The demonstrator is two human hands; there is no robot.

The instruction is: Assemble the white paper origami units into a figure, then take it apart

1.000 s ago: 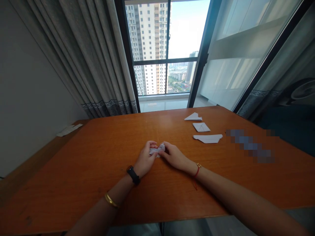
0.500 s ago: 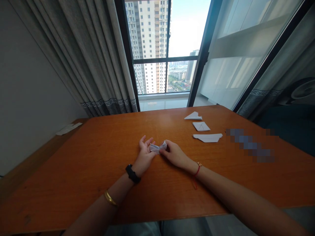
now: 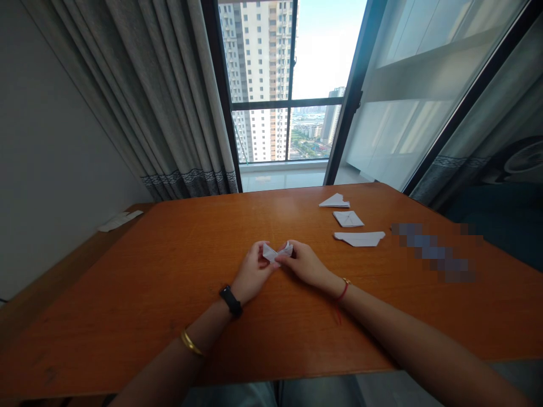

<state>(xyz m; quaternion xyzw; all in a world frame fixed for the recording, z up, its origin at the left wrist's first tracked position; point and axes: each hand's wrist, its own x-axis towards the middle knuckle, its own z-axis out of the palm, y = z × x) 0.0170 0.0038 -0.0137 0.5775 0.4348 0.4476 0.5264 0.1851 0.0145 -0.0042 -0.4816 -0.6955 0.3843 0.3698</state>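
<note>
Between my hands is a small folded white paper (image 3: 270, 254), its two ends raised like wings around a pinched middle. My left hand (image 3: 253, 272) has its fingers curled behind the left end, with the thumb at the lower middle. My right hand (image 3: 306, 263) pinches the right side between thumb and fingers. The paper is held just above the wooden table (image 3: 203, 322). Part of its back is hidden by my fingers.
To the right on the table lie a folded paper plane (image 3: 335, 200), a folded paper square (image 3: 348, 219) and a long folded paper strip (image 3: 360, 239). A blurred patch (image 3: 432, 249) covers something farther right. White paper (image 3: 121, 221) rests on the left ledge.
My left fingers, spread before, have curled in around the left end of the paper. That end now stands up more sharply. My right hand keeps its pinch.
</note>
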